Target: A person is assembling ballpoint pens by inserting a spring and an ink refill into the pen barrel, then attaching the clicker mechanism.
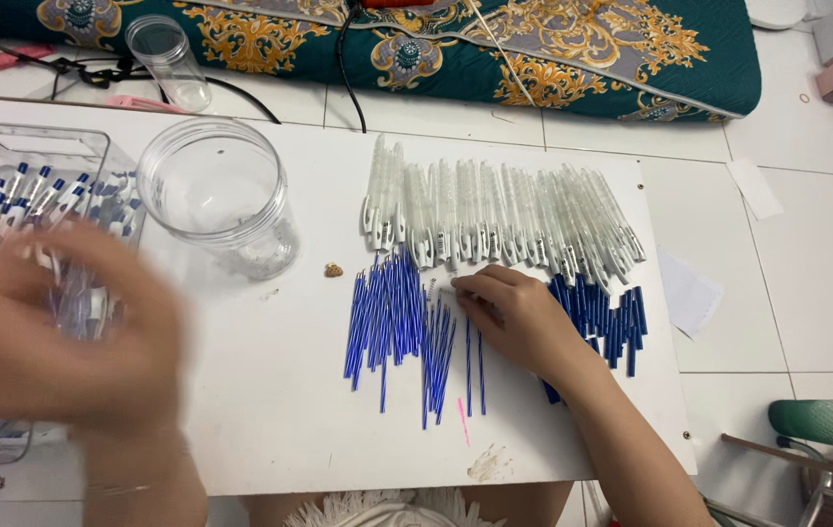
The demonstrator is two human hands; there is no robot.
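Looking down from my head camera, my right hand [524,322] presses fingertips on the blue refills [397,312] lying on the white table [270,410], below the row of white pen barrels [504,220]. My left hand [65,332] (blurred, grip unclear) hovers over the clear box [7,156] of pens.

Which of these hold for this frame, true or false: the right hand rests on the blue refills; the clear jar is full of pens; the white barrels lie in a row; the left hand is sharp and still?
1. The right hand rests on the blue refills. True.
2. The clear jar is full of pens. False: it looks empty; assembled pens sit in the clear box at left.
3. The white barrels lie in a row. True.
4. The left hand is sharp and still. False: it is motion-blurred.
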